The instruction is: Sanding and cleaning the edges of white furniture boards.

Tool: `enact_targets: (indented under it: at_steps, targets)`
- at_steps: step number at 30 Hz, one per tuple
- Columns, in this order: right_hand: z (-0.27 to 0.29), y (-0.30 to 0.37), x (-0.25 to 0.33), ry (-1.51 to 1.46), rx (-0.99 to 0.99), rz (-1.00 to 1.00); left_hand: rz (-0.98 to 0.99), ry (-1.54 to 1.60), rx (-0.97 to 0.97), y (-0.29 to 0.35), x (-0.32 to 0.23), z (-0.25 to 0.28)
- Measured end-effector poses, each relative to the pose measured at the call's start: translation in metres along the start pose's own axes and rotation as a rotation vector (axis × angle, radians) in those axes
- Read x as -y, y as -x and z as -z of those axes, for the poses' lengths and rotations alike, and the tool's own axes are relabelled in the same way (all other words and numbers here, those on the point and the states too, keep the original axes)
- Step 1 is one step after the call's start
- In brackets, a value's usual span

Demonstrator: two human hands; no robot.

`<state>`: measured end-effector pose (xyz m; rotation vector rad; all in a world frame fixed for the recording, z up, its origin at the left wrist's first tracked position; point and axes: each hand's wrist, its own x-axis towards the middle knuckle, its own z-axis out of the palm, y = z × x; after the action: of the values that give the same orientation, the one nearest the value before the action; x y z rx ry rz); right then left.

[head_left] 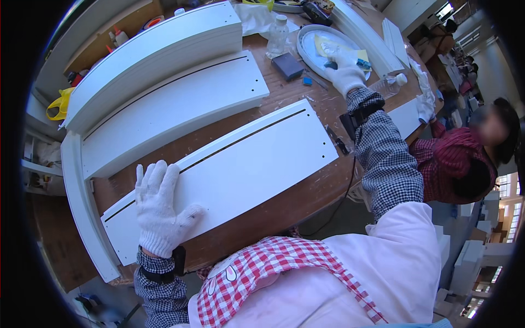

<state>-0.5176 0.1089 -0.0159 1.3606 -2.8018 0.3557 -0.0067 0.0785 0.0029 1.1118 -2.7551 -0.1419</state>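
Note:
My left hand (162, 210), in a white knit glove, lies flat with fingers apart on the left end of a long white panel (246, 164). This panel has a dark groove along its far edge and small holes at its right end. At the upper right, my gloved right hand (345, 70) is over a round white tray (304, 50), its fingers bent down around something I cannot make out. A yellow sheet (327, 44) lies in the tray by the fingers. Small dark and blue bits show on either side of the hand.
Beyond the panel are a second grooved white board (180, 109) and a tall curved white piece (158, 54). A clear bottle (278, 35), a dark blue block (287, 66) and another bottle lying down (388, 84) are near the tray. A co-worker (454, 158) is at the right.

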Motion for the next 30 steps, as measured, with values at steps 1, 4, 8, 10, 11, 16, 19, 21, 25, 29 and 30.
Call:
enact_targets:
  at_steps: [1,4,8,10,11,16,19,21,25,29,30]
  targets:
    - [0.004,0.011,0.011,-0.149,-0.092,-0.011,0.008,0.0,0.007,0.001,0.001,0.001]
    - [0.032,0.031,0.023,-1.012,0.098,-0.117,0.005,-0.003,0.008,0.002,0.0,0.0]
    - [0.061,0.065,0.038,-1.025,0.285,0.022,0.012,0.001,0.005,0.004,0.002,0.0]
    - [0.062,0.071,0.039,-0.919,0.352,0.12,0.012,0.011,0.006,0.004,0.003,0.0]
    - [0.063,0.073,0.039,-0.914,0.352,0.117,0.006,0.019,0.0,0.004,0.003,-0.001]
    - [0.066,0.076,0.045,-0.737,0.356,0.167,-0.001,0.037,0.005,0.004,0.005,-0.001]
    - [0.063,0.074,0.047,-0.756,0.412,0.161,0.009,0.028,0.006,0.006,0.006,-0.002]
    - [0.059,0.076,0.051,-0.743,0.396,0.174,0.029,0.024,0.018,0.006,0.004,-0.001]
    - [0.053,0.073,0.047,-0.594,0.336,0.303,0.043,0.027,0.033,0.005,0.002,0.002]
    - [0.052,0.073,0.048,-0.531,0.28,0.278,0.042,0.035,0.026,0.006,0.003,-0.001]
    - [0.056,0.076,0.051,-0.635,0.295,0.222,0.046,0.034,0.025,0.007,0.004,-0.002]
